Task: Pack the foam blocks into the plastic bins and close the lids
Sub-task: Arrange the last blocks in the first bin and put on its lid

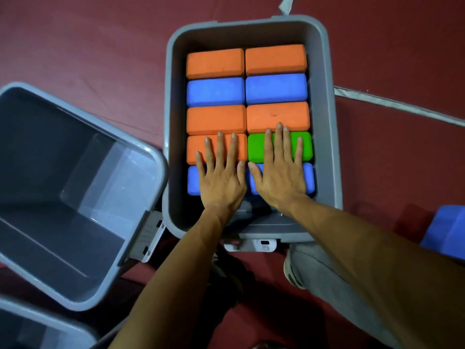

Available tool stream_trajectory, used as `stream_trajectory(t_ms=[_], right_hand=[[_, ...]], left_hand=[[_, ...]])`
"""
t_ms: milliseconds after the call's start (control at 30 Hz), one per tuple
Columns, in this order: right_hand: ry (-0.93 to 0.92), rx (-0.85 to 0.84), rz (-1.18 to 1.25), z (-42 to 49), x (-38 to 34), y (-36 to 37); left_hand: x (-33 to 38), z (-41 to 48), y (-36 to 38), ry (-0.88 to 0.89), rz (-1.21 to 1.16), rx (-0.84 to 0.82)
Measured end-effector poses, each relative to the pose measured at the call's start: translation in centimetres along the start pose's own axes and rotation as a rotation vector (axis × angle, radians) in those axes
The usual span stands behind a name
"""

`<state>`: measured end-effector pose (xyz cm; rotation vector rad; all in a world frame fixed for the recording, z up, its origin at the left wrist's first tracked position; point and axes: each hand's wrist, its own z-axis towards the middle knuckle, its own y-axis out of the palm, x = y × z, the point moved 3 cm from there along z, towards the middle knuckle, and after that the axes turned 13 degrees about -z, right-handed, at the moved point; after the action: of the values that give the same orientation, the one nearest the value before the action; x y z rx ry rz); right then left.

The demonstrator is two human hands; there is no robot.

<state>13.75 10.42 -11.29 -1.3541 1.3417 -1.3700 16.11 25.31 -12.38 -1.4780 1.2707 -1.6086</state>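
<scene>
Presently, light, compressible foam blocks [216,120] are being pressed flat in the bin [324,71] by the left hand [221,177] and right hand [281,175], fingers spread apart, nothing clasped.

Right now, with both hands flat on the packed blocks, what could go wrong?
1. The left hand and right hand press foam blocks down in the full bin; released, they may spring up and block a lid.
2. A blue block lies on the floor outside; this layer looks full, so it could be forgotten.

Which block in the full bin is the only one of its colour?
The green block, right column, under the right hand and its fingers; every other block is orange or blue.
</scene>
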Motion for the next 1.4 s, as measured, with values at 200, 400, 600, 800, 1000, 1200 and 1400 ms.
stream_trajectory(t_ms=[200, 400, 600, 800, 1000, 1200, 1400], right_hand=[[-0.004, -0.008, -0.013, 0.1, 0.0, -0.4], [-0.003, 0.015, -0.01, 0.2, 0.0, -0.5], [0.005, 0.075, 0.077, 0.4, 0.3, 0.2], [0.056, 0.125, 0.148, 0.9, 0.4, -0.3], [0.044, 0.141, 0.137, 1.5, 0.4, -0.3], [0.026, 0.126, 0.103, 1.6, 0.4, -0.2], [-0.013, 0.075, 0.047, 1.6, 0.0, -0.2]], left_hand=[[0.2, 0.1, -0.2, -0.006, -0.017, -0.009], [0.3, 0.1, -0.3, -0.003, -0.01, 0.028], [0.2, 0.3, 0.0, 0.003, 0.009, 0.063], [0.1, 0.5, 0.0, 0.017, 0.019, 0.055], [0.2, 0.7, -0.1, 0.022, 0.026, 0.054], [0.2, 0.6, -0.1, 0.018, 0.027, 0.028], [0.0, 1.1, 0.0, 0.005, 0.014, 0.008]])
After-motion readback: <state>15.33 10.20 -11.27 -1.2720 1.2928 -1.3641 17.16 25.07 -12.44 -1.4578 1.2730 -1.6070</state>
